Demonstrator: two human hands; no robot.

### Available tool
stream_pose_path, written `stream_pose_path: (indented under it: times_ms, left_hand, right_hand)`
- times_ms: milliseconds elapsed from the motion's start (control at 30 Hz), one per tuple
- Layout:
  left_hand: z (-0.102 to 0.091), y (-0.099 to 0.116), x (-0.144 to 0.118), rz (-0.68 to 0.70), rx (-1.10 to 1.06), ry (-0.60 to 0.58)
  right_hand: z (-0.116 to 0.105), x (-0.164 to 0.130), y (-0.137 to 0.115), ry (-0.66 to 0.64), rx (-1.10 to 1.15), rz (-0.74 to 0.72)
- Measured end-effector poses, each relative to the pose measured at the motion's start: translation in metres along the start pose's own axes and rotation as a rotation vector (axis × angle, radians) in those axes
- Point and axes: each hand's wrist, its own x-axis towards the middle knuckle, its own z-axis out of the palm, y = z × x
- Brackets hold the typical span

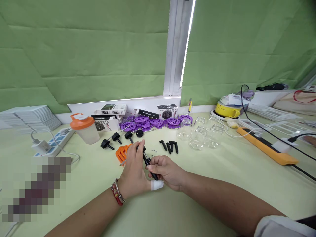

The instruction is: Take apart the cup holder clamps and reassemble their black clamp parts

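My right hand (166,171) pinches a slim black handle (153,171) between thumb and fingers. The handle tilts up to the left, and a short metal shaft shows at its upper end. My left hand (134,172) curls around a black part with a metal rod (122,162), whose tip sticks out on the left; the hand covers most of it. White wrapping covers the left thumb, which reaches below the handle. Orange bent pieces (120,154) lie just behind my left hand. Several short black L-shaped handles (172,147) rest beyond my right hand, near tiny clear bits (154,151).
Black knobs with rods (106,144) and purple openwork wheels (142,120) lie further back, before small boxes (108,123). Glass vessels (197,143) stand right of centre. An orange-lidded shaker (86,130) and white power strip (58,141) are left; an orange power strip (266,146) is right.
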Motion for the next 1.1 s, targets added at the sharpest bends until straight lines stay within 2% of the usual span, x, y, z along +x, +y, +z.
stream_pose_path:
  times_ms: [433, 667, 933, 1100]
  left_hand:
    - [0.0019, 0.0041, -0.0002, 0.031, 0.008, 0.050]
    - [0.0064, 0.0037, -0.0009, 0.024, 0.008, 0.027]
    - [-0.0006, 0.0046, -0.0008, 0.057, -0.038, -0.062]
    - [-0.0020, 0.0034, 0.0005, 0.051, -0.051, -0.056]
  right_hand:
    - [0.0009, 0.0012, 0.0006, 0.008, 0.054, 0.017]
    - [0.0021, 0.0012, 0.0041, -0.014, -0.007, 0.014]
    - [0.0003, 0.0006, 0.0023, -0.039, -0.018, 0.002]
    - [-0.0003, 0.0007, -0.0001, -0.048, -0.012, 0.006]
